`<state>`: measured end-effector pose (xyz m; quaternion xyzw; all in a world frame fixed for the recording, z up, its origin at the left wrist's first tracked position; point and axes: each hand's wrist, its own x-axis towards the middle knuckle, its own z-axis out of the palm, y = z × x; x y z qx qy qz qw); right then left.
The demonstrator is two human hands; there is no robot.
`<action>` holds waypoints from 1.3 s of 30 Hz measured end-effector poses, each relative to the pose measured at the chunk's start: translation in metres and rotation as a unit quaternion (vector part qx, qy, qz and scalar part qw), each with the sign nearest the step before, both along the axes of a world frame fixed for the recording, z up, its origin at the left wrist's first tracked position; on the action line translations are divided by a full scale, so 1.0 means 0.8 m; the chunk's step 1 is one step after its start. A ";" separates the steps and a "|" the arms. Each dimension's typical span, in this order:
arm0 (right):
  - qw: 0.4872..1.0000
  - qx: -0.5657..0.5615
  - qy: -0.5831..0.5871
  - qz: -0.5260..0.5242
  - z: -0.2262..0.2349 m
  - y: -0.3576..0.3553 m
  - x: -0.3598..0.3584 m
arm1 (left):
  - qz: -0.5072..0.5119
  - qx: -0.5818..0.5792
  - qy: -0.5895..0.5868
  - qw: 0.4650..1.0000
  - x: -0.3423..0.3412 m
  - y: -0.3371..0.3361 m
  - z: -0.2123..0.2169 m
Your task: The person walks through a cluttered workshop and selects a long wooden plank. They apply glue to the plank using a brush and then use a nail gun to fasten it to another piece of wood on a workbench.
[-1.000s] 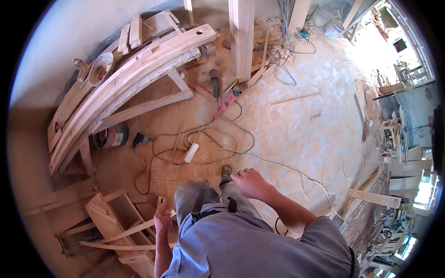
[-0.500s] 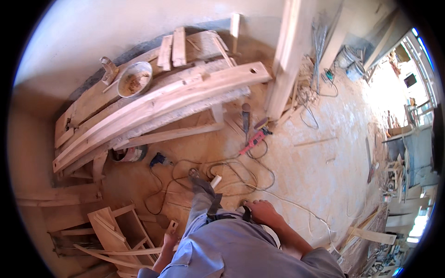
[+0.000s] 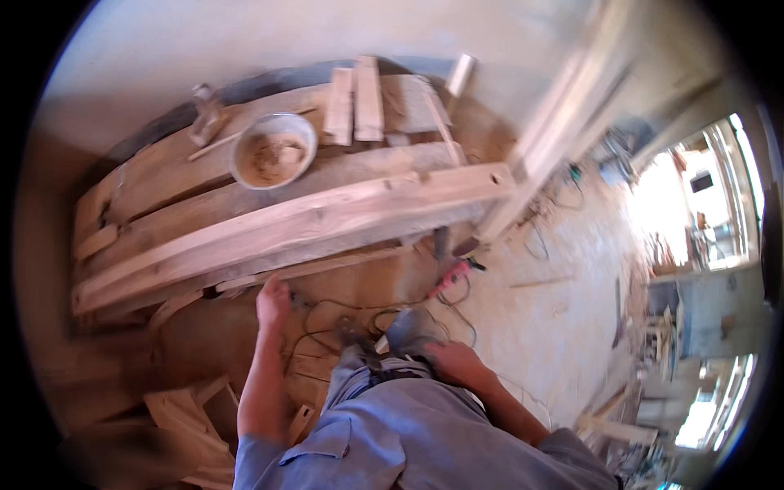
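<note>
My left hand (image 3: 273, 300) is raised in front of the near edge of the workbench (image 3: 184, 212), just short of a long planed timber beam (image 3: 327, 214) with holes at its ends. Motion smears its fingers, and I see nothing held in it. My right hand (image 3: 451, 360) hangs low against my right trouser leg; its fingers are blurred too. Beyond the beam, a pale bowl (image 3: 307, 145) with brownish, sawdust-like contents sits on the bench. Two short boards (image 3: 369, 102) lie to the right of the bowl.
A pink-red power tool (image 3: 451, 279) and looping cords lie on the floor ahead. A tall timber post (image 3: 543, 139) leans past the bench's right end. Wooden frame pieces (image 3: 181, 416) stand at lower left, beside a board end with a slot (image 3: 301, 419).
My left hand has left the slotted wood piece and risen forward toward the beam. My right hand stays low by my leg. I have moved closer to the bench.
</note>
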<state>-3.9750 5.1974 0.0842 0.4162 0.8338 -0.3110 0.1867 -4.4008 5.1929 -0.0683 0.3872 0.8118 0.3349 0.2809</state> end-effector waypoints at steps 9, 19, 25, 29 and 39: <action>0.998 -0.029 0.062 -0.014 -0.040 0.107 -0.033 | 0.066 0.122 0.125 0.982 -0.007 0.165 0.037; 0.946 0.113 0.303 0.010 -0.066 0.396 -0.196 | 0.164 -0.161 0.244 0.942 -0.114 0.284 0.020; 0.930 0.144 0.336 -0.025 -0.156 0.497 -0.281 | 0.180 -0.095 0.326 0.923 -0.112 0.293 -0.010; 0.959 0.151 0.241 0.021 -0.186 0.489 -0.293 | 0.166 -0.121 0.310 0.929 -0.117 0.299 -0.002; 0.962 0.105 0.240 0.082 -0.191 0.497 -0.285 | 0.141 -0.166 0.205 0.954 -0.124 0.296 0.003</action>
